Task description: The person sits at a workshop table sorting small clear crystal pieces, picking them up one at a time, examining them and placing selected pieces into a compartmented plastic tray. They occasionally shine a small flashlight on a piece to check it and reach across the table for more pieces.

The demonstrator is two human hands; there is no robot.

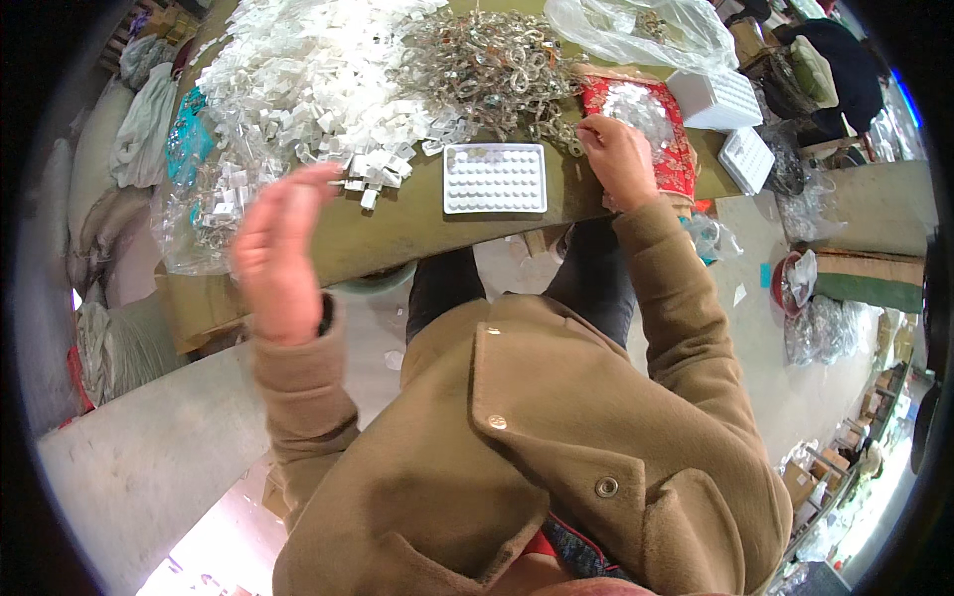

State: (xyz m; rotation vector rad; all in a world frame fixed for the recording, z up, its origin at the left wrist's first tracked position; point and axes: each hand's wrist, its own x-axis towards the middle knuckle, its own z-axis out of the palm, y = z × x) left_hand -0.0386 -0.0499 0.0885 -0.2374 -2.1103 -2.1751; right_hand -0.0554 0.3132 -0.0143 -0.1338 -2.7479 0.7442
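My left hand is raised over the table's front left edge, slightly blurred. Its fingers stretch toward a heap of small white plastic pieces, and nothing shows in them. My right hand is closed at the edge of a tangled pile of clear, ring-like pieces. Its fingertips are pressed together, and what they hold is too small to make out. Between my hands a white tray with rows of round bumps lies flat. Beside my right hand is a red patterned cloth bearing clear flat pieces.
A clear plastic bag with white pieces hangs over the table's left corner. At the right stand a stack of white trays and a tilted tray. Another clear bag lies at the back. Sacks stand left of the table.
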